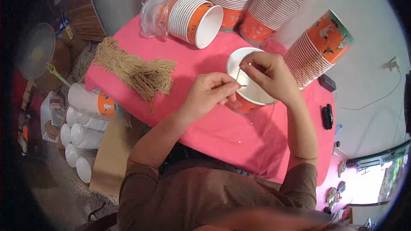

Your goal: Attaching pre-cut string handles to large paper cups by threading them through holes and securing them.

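Both hands are raised at the near left rim of an orange paper bucket [245,105] with a white inside. My left hand [209,92] pinches a thin tan cord [238,75] between thumb and fingertips, and a short end sticks out past the thumb. Over the bucket's opening, my right hand [274,77] has its fingertips closed on the upper end of the same cord, which runs taut and nearly upright between the hands. A loose bundle of tan cords [137,70] lies to the left on the pink cloth [222,134].
Stacked paper buckets in plastic [231,0] stand along the back, and one stack [188,21] lies on its side. Another stack [314,51] leans at the right, near a black object [327,116]. Left of the table, wrapped white-bottomed stacks [77,134] lie by a cardboard box [113,154].
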The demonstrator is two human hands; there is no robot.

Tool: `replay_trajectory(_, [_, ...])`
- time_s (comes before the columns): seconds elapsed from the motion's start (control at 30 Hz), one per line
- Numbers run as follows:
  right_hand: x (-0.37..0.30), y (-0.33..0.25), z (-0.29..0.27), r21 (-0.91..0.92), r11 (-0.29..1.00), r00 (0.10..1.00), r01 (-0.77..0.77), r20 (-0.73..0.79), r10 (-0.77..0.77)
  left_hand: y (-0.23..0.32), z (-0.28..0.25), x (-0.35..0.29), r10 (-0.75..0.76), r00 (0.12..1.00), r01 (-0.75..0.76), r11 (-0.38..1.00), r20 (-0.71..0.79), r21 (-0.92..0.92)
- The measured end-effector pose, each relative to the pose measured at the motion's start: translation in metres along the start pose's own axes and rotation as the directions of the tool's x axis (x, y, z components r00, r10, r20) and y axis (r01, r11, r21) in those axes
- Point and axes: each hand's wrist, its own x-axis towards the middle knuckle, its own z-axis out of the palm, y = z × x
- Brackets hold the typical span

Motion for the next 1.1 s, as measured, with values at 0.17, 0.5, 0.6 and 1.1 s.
replay_trajectory(0.17, [-0.014, -0.002, 0.003, -0.037, 0.961, 0.949, 0.274, -0.152, -0.276, -0.003, -0.011, -0.001, 0.006, 0.998, -0.01, 0.998, -0.055, -0.059])
replay_trajectory(0.5, [-0.015, -0.017, 0.013, -0.321, 0.863, 0.88, 0.391, -0.144, -0.452, 0.002, -0.012, -0.001, -0.04, 0.999, 0.039, 0.998, -0.019, -0.044])
replay_trajectory(0.6, [-0.012, -0.011, 0.012, -0.343, 0.819, 0.853, 0.461, -0.084, -0.515, 0.003, -0.013, -0.003, -0.046, 0.999, 0.046, 0.998, -0.001, -0.035])
replay_trajectory(1.1, [-0.012, -0.017, 0.005, -0.28, 0.858, 0.888, 0.431, -0.041, -0.459, -0.003, -0.018, -0.012, 0.054, 0.996, -0.051, 0.998, -0.071, 0.041])
